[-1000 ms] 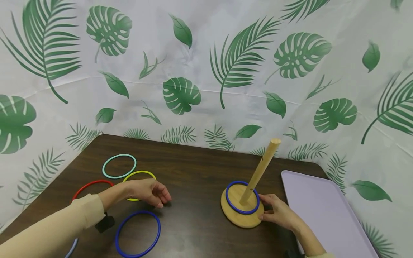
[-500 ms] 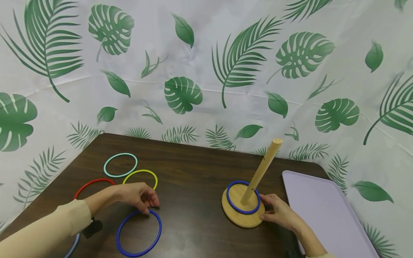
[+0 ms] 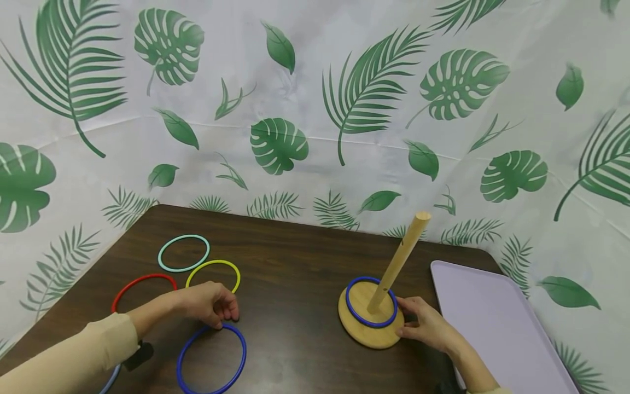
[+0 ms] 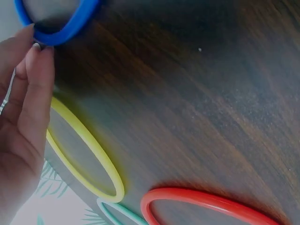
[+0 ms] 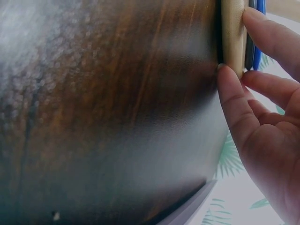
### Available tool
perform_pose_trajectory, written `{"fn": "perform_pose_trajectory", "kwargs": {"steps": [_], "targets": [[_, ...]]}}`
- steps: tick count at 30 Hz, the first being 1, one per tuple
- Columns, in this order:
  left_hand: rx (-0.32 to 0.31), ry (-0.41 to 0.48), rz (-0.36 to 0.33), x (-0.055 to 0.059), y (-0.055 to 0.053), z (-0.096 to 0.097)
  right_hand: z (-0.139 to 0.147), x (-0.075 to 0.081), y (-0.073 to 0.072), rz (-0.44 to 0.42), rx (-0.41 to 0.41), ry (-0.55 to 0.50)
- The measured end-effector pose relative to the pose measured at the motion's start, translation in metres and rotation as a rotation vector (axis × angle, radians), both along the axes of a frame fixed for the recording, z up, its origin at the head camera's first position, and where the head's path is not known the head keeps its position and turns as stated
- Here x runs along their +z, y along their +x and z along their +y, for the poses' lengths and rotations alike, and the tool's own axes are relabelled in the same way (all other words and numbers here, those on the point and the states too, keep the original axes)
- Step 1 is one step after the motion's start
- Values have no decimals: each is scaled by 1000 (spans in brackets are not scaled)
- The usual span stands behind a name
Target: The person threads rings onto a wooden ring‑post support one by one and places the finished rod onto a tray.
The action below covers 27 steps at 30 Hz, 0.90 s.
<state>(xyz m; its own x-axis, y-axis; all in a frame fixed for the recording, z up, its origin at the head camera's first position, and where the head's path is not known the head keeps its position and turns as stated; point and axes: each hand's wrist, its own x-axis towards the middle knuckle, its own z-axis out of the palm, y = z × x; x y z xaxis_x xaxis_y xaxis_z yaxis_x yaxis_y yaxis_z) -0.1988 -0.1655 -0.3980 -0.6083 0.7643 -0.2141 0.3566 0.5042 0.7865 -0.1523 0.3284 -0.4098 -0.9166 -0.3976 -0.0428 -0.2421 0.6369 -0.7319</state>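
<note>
Hands: Well apart over a dark wood-grain table [image 3: 295, 273], the left hand [image 3: 204, 303] pinches a blue ring [image 4: 75, 24] between thumb and fingertips, while the right hand [image 3: 428, 325] grips the edge of a round wooden base [image 3: 366, 336].

Blue ring: At the table's near left, taken by its far rim; whether that rim is lifted is unclear. Apparently plastic, it is likely light, stiff and hard to break. Its smooth surface may slip slightly; a pinch across the rim should suffice.

Light-blue ring: Partly shown at lower left, beneath the left forearm [image 3: 103, 345].

Wooden base: Sits toward the right, its upright post [image 3: 398, 262] rising within a second blue ring [image 3: 376, 325]. Probably the heaviest piece and rigid; the edge offers a steadying hold.

Lavender tray [image 3: 492, 317]: Just beyond the right hand, along the table's right side.

Other rings: Red [image 3: 147, 276], then yellow [image 3: 214, 261], then turquoise [image 3: 184, 236], toward the far left.

Backdrop: Leaf-print sheet [image 3: 310, 27] behind the table.
</note>
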Motion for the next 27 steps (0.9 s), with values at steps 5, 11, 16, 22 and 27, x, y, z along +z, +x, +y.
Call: {"fn": "perform_pose_trajectory", "kwargs": {"steps": [5, 11, 16, 22, 27], "targets": [[31, -21, 4, -1, 2, 2, 0, 0, 0, 0, 12, -7], [50, -46, 16, 1, 3, 5, 0, 2, 0, -19, 0, -4], [73, -84, 1, 5, 4, 9, -1, 3, 1, -15, 5, -7], [99, -71, -57, 13, 3, 17, -1, 1, 1, -1, 16, -9], [132, 0, -107, 19, -3, 25, 0, 0, 2, -10, 12, -10]]}}
